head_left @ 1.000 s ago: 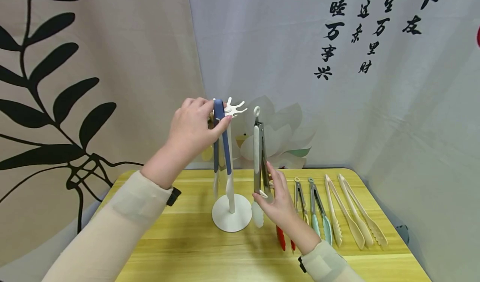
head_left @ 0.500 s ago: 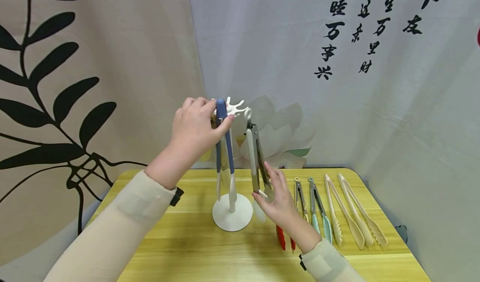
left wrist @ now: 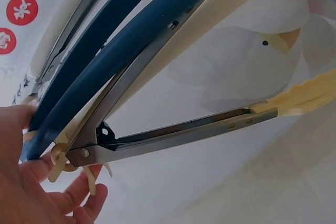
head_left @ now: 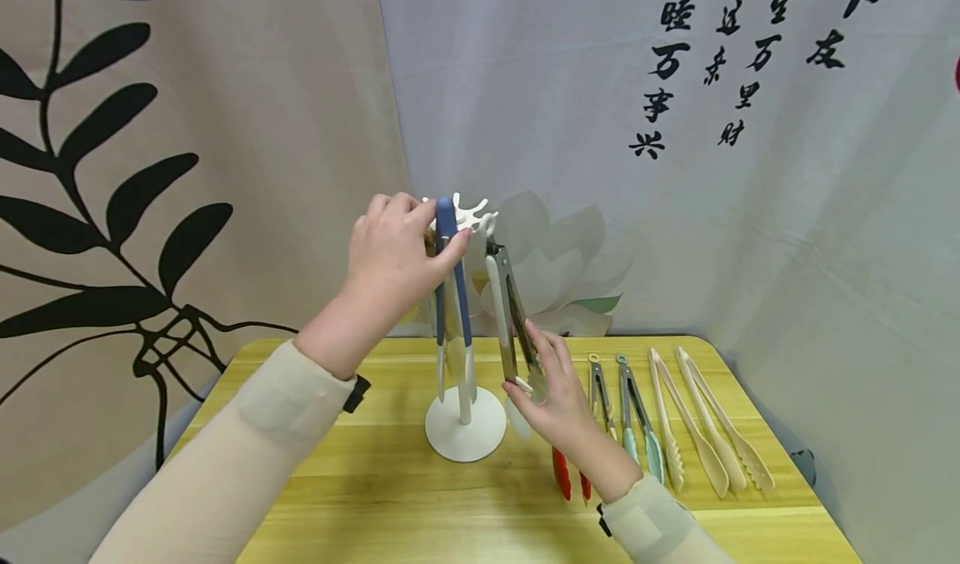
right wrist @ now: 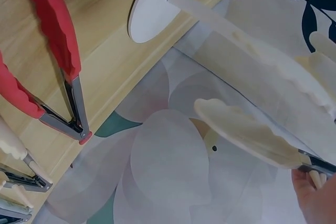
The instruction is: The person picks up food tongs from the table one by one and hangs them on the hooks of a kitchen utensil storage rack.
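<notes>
Left hand [head_left: 393, 247] grips blue tongs [head_left: 462, 297] at the white rack [head_left: 465, 444]; right hand [head_left: 558, 401] holds white tongs [head_left: 500, 306] (tilted, that pair).

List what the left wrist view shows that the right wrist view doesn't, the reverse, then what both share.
Only left wrist: the left hand, the blue tongs' handles, the stand's hooks and two printed red discs.

Only right wrist: the right hand, the white tongs' tip, the red tongs, the table and the stand's base.

Both: the flower print, parts of the stand and, it seems, parts of the white tongs.
</notes>
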Motion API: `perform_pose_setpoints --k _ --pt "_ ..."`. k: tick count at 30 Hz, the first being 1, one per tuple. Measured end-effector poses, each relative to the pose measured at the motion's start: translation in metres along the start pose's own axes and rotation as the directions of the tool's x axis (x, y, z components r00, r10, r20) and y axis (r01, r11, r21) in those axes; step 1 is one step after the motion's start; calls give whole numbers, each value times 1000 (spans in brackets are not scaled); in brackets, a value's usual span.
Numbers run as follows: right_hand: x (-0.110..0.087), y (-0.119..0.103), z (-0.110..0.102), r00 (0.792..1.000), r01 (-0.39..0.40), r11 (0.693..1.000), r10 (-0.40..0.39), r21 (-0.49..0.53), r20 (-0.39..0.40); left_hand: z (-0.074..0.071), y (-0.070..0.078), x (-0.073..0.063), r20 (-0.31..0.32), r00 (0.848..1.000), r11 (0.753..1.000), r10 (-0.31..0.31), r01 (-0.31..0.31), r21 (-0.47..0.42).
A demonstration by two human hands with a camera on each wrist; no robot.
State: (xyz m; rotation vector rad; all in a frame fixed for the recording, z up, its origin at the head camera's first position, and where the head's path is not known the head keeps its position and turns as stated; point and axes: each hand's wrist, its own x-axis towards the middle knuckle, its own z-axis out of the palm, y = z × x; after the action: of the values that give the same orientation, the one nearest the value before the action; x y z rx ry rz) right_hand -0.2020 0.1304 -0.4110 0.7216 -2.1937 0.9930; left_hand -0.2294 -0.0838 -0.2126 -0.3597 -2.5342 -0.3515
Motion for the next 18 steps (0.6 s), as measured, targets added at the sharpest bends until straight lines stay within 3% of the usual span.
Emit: perform_pose_setpoints --k 11,18 --pt "-1 0 -1 999 -28 999 28 20 31 -7 -4 -1 69 996 998 49 -47 -33" --pt "0 1 -2 998 -42 999 41 21 49 -16 -12 1 174 978 990 112 -94 -108"
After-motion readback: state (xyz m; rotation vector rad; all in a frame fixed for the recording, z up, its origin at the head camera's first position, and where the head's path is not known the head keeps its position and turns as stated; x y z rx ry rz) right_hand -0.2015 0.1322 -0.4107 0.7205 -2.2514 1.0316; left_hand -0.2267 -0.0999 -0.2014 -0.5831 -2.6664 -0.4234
